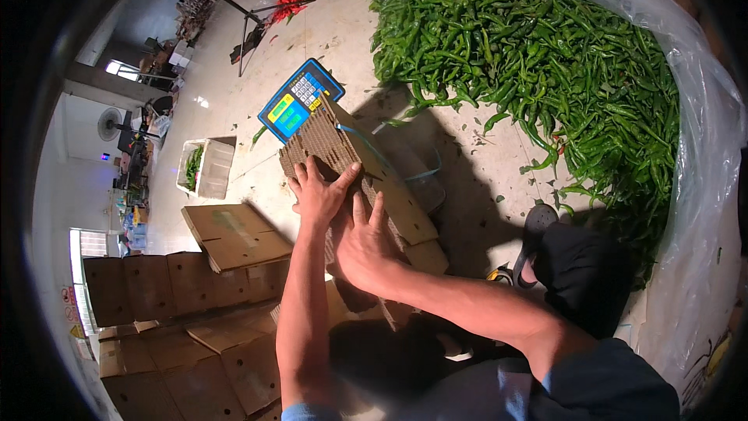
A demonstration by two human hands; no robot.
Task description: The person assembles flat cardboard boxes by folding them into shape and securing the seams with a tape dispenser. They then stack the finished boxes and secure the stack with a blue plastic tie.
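Before me stands a thick bundle of flattened cardboard boxes (326,139), its corrugated edges turned up. My left hand (319,195) presses on those edges, fingers spread and thumb stretched to the right. Just nearer and to the right lies my right hand (366,245), its fingers out flat against the bundle. Neither hand is wrapped round anything. A light blue strap (366,144) runs along the bundle's right side. At its far end is a blue weighing scale display (302,100) with a keypad.
Green chili peppers (538,62) are heaped at the right beside clear plastic sheeting (705,210). Cardboard boxes (179,374) stand at the lower left, near a flat carton (234,235). Farther off are a white crate (212,170), red peppers (292,1) and a tripod (248,23).
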